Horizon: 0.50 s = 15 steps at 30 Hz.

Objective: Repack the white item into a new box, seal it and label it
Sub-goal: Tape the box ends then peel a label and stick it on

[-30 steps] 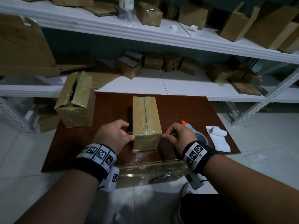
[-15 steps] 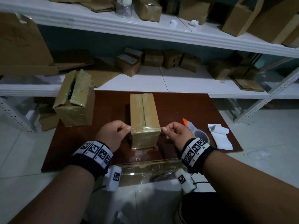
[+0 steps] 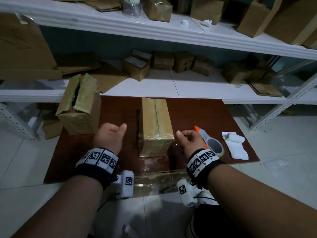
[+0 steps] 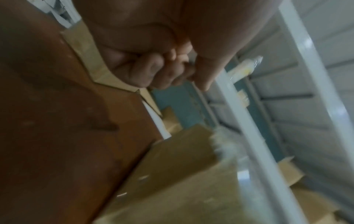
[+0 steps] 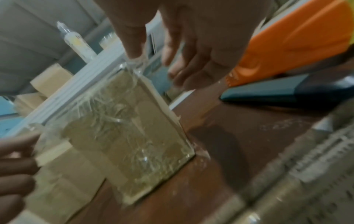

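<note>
1. Cardboard wrapped in shiny clear tape: the box [image 3: 155,126] stands in the middle of the brown table [image 3: 202,115], long side running near to far, its top seam taped over and the near face [image 5: 122,136] crinkled with tape
2. The white item is not visible; I judge it is inside this closed box, since the task asks for repacking before sealing
3. The left hand [image 3: 109,137] hovers just left of the box's near end, fingers curled loosely, thumb out, holding nothing and not touching the box
4. The right hand [image 3: 188,141] is just right of the near end, fingers relaxed; in the right wrist view its thumb tip meets the tape at the top near corner, likely to press that edge flat
5. The hands flank the box on either side, a fitting stance for smoothing tape down both sides
6. The dispenser [image 3: 208,142], orange and grey, lies right of the right hand within easy reach, and the labels [image 3: 235,146] lie further right, probably waiting for the last step
7. An opened box [image 3: 79,107] sits at the far left, likely the old packaging set aside
</note>
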Available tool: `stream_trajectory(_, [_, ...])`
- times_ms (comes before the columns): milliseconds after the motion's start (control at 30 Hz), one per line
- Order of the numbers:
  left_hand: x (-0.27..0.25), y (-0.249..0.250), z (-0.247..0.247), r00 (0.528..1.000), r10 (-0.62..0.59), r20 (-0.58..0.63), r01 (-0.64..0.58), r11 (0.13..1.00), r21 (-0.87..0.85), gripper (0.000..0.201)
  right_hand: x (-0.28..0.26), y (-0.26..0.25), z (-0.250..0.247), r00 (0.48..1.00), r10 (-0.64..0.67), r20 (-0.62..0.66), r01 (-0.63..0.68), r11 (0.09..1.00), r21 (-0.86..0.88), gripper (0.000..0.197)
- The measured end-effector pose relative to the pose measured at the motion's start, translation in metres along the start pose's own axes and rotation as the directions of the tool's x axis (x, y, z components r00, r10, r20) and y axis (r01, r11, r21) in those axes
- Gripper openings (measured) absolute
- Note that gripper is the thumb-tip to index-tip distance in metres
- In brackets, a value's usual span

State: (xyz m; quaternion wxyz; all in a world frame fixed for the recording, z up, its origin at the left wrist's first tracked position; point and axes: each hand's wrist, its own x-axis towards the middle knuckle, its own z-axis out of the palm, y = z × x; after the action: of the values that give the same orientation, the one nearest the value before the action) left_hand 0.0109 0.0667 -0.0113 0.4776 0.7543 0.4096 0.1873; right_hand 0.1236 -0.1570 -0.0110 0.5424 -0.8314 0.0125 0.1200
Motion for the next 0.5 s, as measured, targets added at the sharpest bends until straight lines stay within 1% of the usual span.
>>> stream_trajectory(33, [0.002, 0.004, -0.004, 0.999, 0.033, -0.006, -0.033, 0.997, -0.064, 0.033, -0.001, -0.002, -0.001, 0.999, -0.019, -0.049, 0.019, 1.0, 0.002, 0.031])
stream_trajectory(67, [0.003, 0.007, -0.006, 0.998, 0.057, 0.025, -0.052, 0.986, -0.158, 0.036, -0.002, -0.004, -0.002, 0.996, -0.037, -0.08, 0.038, 0.999, 0.008, 0.032])
stream_trajectory(100, [0.001, 0.011, -0.008, 0.994, 0.074, 0.081, -0.051, 0.965, -0.258, 0.038, -0.004, -0.006, -0.003, 0.994, -0.053, -0.093, 0.055, 0.998, 0.024, 0.033])
stream_trajectory(167, [-0.003, 0.017, -0.007, 0.975, 0.073, 0.209, 0.021, 0.909, -0.416, 0.038, -0.006, -0.009, -0.003, 0.992, -0.086, -0.094, 0.091, 0.994, 0.055, 0.033])
stream_trajectory(200, [-0.006, 0.02, -0.005, 0.967, 0.061, 0.247, 0.065, 0.88, -0.471, 0.035, -0.007, -0.01, -0.002, 0.992, -0.094, -0.079, 0.099, 0.993, 0.061, 0.031])
stream_trajectory(233, [-0.009, 0.022, -0.002, 0.965, 0.048, 0.257, 0.09, 0.861, -0.501, 0.031, -0.008, -0.011, 0.0, 0.994, -0.094, -0.063, 0.098, 0.993, 0.065, 0.029])
stream_trajectory(267, [-0.01, 0.022, 0.002, 0.973, 0.031, 0.229, 0.094, 0.852, -0.516, 0.027, -0.009, -0.011, 0.002, 0.995, -0.084, -0.045, 0.087, 0.994, 0.071, 0.028])
stream_trajectory(300, [-0.012, 0.022, 0.007, 0.984, 0.007, 0.177, 0.089, 0.846, -0.525, 0.024, -0.009, -0.011, 0.006, 0.997, -0.07, -0.028, 0.072, 0.994, 0.079, 0.03])
stream_trajectory(333, [-0.016, 0.023, 0.011, 0.993, -0.013, 0.121, 0.077, 0.838, -0.54, 0.028, -0.01, -0.01, 0.01, 0.998, -0.058, -0.004, 0.058, 0.993, 0.099, 0.036])
stream_trajectory(367, [-0.019, 0.025, 0.014, 0.996, -0.026, 0.09, 0.073, 0.819, -0.57, 0.037, -0.011, -0.01, 0.014, 0.999, -0.038, 0.022, 0.035, 0.992, 0.124, 0.045])
stream_trajectory(400, [-0.022, 0.027, 0.016, 0.996, -0.027, 0.089, 0.075, 0.798, -0.598, 0.047, -0.011, -0.009, 0.017, 0.998, -0.016, 0.053, 0.008, 0.99, 0.143, 0.052])
stream_trajectory(433, [-0.027, 0.03, 0.018, 0.993, -0.027, 0.113, 0.09, 0.799, -0.595, 0.057, -0.011, -0.009, 0.02, 0.996, -0.005, 0.085, -0.009, 0.987, 0.162, 0.054])
stream_trajectory(467, [-0.029, 0.031, 0.02, 0.989, -0.018, 0.148, 0.1, 0.815, -0.571, 0.063, -0.01, -0.008, 0.022, 0.994, 0.006, 0.11, -0.025, 0.986, 0.166, 0.051])
stream_trajectory(500, [-0.031, 0.031, 0.023, 0.982, 0.007, 0.186, 0.093, 0.847, -0.523, 0.061, -0.013, -0.011, 0.021, 0.991, 0.014, 0.137, -0.037, 0.986, 0.165, 0.046])
